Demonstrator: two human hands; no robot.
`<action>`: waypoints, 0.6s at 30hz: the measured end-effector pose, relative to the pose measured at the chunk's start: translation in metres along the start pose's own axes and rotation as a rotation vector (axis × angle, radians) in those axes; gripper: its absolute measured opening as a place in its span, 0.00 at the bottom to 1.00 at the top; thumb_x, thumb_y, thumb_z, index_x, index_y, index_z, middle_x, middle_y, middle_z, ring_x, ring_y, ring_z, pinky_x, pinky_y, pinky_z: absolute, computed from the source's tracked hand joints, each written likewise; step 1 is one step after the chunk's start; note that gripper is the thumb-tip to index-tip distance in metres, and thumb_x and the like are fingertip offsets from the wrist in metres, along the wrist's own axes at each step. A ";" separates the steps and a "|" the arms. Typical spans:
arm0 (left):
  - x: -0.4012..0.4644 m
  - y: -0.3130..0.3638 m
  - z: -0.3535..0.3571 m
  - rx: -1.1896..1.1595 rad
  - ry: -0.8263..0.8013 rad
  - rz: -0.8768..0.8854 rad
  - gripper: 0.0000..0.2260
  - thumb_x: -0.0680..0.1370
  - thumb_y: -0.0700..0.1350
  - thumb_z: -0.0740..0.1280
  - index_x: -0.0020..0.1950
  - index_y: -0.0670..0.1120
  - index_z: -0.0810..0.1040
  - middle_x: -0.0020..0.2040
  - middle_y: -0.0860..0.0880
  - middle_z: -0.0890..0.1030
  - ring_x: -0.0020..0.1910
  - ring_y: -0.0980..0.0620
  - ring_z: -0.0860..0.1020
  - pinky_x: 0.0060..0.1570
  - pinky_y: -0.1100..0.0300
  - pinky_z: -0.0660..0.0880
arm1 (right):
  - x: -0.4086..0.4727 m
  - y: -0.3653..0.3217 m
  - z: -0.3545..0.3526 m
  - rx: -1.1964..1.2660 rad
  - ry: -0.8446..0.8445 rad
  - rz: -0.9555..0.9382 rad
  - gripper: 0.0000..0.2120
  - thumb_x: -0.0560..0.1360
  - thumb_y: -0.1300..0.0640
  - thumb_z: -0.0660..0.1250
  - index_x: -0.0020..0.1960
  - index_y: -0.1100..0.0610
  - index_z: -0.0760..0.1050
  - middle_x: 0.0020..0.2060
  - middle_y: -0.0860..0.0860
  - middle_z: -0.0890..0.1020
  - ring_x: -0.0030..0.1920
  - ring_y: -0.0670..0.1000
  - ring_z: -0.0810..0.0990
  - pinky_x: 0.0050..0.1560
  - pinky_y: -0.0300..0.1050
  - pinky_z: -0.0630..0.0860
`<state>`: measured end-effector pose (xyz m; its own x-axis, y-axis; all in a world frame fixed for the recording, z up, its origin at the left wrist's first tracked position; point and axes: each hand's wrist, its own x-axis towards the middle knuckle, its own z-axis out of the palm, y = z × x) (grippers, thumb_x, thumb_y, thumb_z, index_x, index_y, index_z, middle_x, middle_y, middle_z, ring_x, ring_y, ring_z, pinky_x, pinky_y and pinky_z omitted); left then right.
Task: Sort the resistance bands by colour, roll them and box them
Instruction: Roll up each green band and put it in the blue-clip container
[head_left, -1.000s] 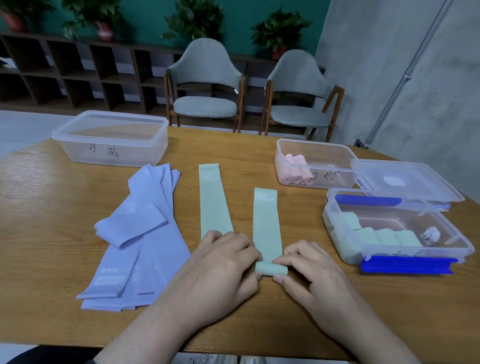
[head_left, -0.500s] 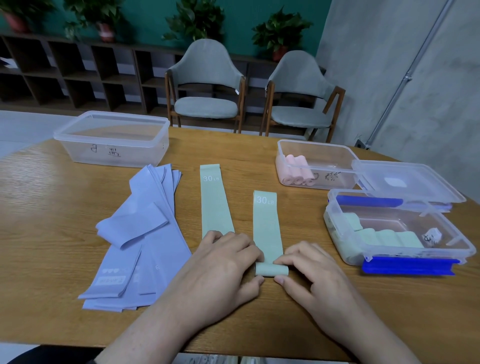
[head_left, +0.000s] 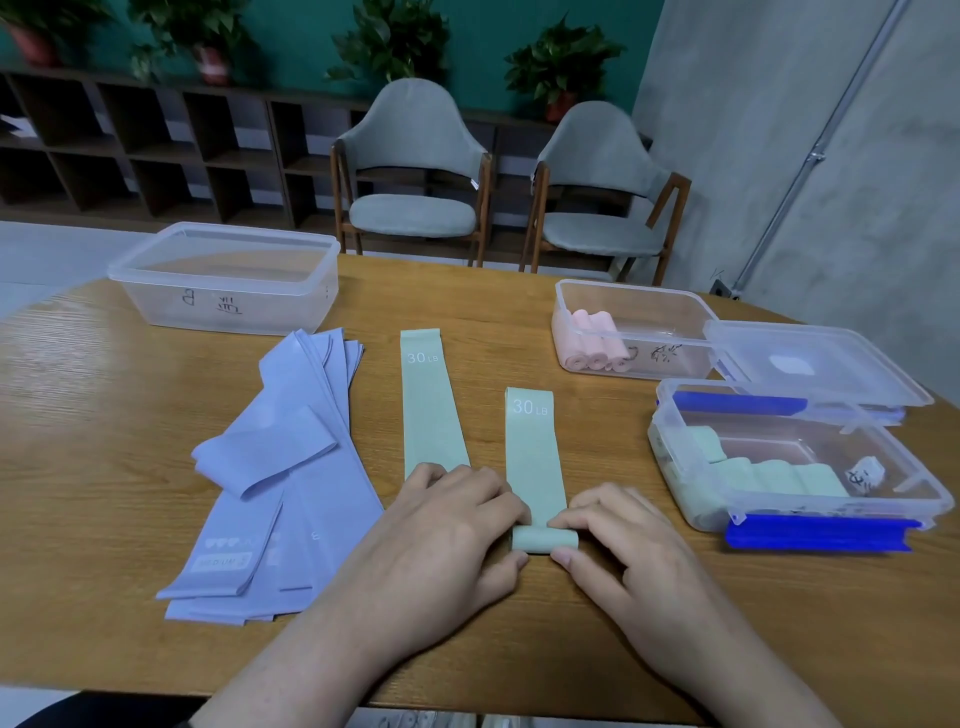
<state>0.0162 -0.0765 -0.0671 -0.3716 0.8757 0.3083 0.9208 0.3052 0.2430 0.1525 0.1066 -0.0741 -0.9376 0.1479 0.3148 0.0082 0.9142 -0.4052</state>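
Head view: pale green flat resistance band (head_left: 532, 457) partly rolled on wooden table (head_left: 104, 415).
Left hand (head_left: 447, 540) and right hand (head_left: 628, 551) pinch its rolled end.

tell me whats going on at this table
A person is rolling a green resistance band from its near end, left hand and right hand pinching the small roll. A second green band lies flat beside it, and purple bands sit in a loose pile. Rolled pink bands and rolled green bands are already boxed.
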 end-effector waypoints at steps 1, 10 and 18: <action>0.000 0.000 0.000 0.002 0.004 -0.002 0.11 0.79 0.60 0.59 0.57 0.59 0.75 0.53 0.61 0.74 0.55 0.59 0.72 0.59 0.56 0.68 | 0.000 0.000 0.000 0.001 0.001 0.001 0.13 0.79 0.40 0.59 0.56 0.43 0.77 0.51 0.33 0.72 0.56 0.39 0.72 0.55 0.44 0.73; 0.000 -0.001 0.004 0.015 0.026 -0.013 0.11 0.79 0.60 0.60 0.56 0.58 0.77 0.52 0.61 0.75 0.53 0.58 0.73 0.57 0.57 0.69 | 0.000 0.001 0.000 0.016 -0.007 0.015 0.13 0.77 0.40 0.60 0.57 0.43 0.76 0.52 0.34 0.73 0.58 0.39 0.72 0.58 0.43 0.72; 0.000 -0.002 0.004 0.012 0.024 -0.020 0.11 0.78 0.60 0.61 0.55 0.58 0.76 0.52 0.61 0.75 0.53 0.58 0.74 0.57 0.57 0.69 | 0.000 0.001 0.000 0.019 -0.005 0.022 0.15 0.77 0.40 0.59 0.58 0.43 0.77 0.52 0.33 0.72 0.59 0.39 0.71 0.58 0.43 0.72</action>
<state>0.0149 -0.0754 -0.0709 -0.3924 0.8602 0.3257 0.9145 0.3270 0.2381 0.1526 0.1072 -0.0744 -0.9389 0.1663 0.3015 0.0225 0.9033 -0.4284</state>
